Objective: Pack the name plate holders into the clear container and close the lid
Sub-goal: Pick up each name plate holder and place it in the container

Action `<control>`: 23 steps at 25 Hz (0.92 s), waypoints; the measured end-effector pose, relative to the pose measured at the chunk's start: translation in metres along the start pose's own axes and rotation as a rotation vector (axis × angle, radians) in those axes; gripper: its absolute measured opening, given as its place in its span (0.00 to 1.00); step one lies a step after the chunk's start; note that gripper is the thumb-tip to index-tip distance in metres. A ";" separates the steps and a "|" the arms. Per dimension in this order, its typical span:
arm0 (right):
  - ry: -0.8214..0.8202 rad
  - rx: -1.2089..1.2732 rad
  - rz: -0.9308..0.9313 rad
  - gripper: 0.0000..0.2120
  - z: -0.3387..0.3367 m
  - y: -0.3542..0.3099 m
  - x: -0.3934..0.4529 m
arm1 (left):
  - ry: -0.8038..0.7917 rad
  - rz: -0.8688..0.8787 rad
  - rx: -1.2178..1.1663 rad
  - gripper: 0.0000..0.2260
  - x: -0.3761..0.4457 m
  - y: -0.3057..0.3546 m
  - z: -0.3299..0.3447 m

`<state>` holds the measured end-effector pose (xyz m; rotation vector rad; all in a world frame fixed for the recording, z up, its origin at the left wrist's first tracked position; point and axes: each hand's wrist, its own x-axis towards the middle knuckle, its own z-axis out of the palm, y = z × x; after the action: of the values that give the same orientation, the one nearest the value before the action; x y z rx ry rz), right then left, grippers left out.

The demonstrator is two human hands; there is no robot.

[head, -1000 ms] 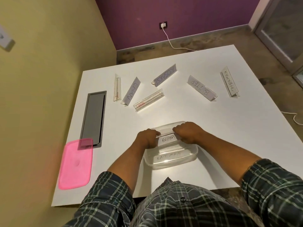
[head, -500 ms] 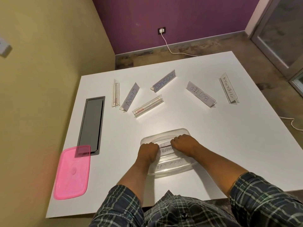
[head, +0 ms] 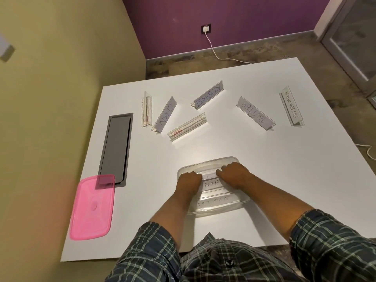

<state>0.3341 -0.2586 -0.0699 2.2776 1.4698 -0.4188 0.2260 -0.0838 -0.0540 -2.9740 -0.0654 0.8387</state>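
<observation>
**Both hands down in the clear box**

Your left hand (head: 188,181) and right hand (head: 234,176) are inside the clear plastic container (head: 240,207) near the table's (head: 244,145) front edge, fingers curled onto the two ends of a clear name plate holder (head: 209,174). The ALPHA holder (head: 212,184) and BATMAN holder (head: 213,202) already lie in there. Six more holders sit well apart farther back, and the pink translucent lid (head: 91,208) is off at the left edge.
</observation>
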 end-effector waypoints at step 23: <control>-0.171 0.301 -0.261 0.25 -0.012 0.018 -0.022 | -0.103 0.275 0.131 0.08 -0.024 -0.001 -0.007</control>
<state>0.3423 -0.2769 -0.0471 2.2026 1.7144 -0.9458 0.2094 -0.0840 -0.0358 -2.8535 0.3872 0.9804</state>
